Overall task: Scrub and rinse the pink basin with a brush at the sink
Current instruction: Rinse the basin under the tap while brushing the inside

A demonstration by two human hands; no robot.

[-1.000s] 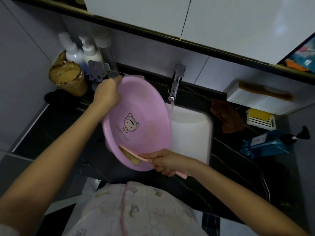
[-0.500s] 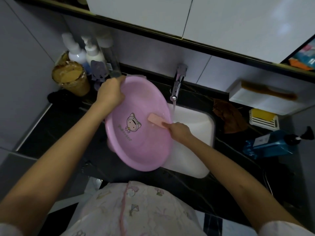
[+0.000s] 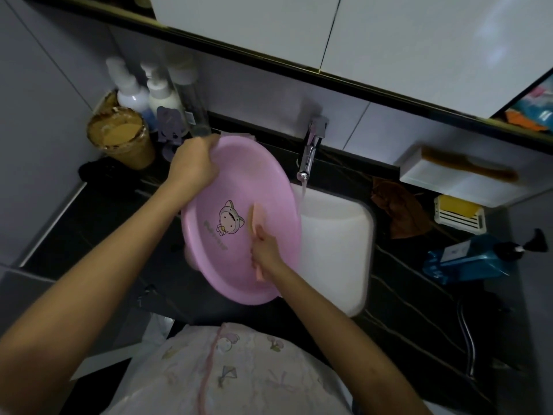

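Both hands are busy: the left hand grips the tilted pink basin's far rim, the right hand clasps the brush inside it.

Home bathroom, white sink under running tap, toiletry bottles, soap dish, comb

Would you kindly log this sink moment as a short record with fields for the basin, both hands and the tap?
pink basin: tilted, inside facing the camera, partly over the sink
left hand: grips the pink basin's far rim
right hand: grips the brush by its handle
brush head: inside the basin, right of the cartoon print
tap: running, stream falling close by the basin's right rim
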